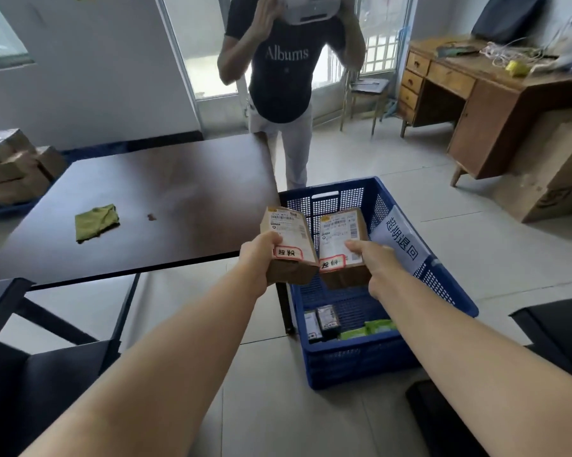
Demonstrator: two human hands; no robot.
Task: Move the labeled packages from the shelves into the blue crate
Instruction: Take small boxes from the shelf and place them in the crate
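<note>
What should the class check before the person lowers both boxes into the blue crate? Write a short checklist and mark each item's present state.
1. Left hand grips the left box: ok.
2. Right hand grips the right box: ok.
3. Both boxes carry red-bordered stickers: ok.
4. Right box is over the blue crate: ok.
5. Left box is over the crate, not the table corner: cannot tell.
6. Free floor in the crate beyond the small packets: ok.

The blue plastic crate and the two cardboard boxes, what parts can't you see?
Head view only:
- Blue plastic crate: its floor middle is hidden behind the two brown cardboard boxes.
- Small packets in the crate: too small to read.
- Box label print: too blurred to read.
- Left hand, right hand: fingers under the boxes hidden.
</note>
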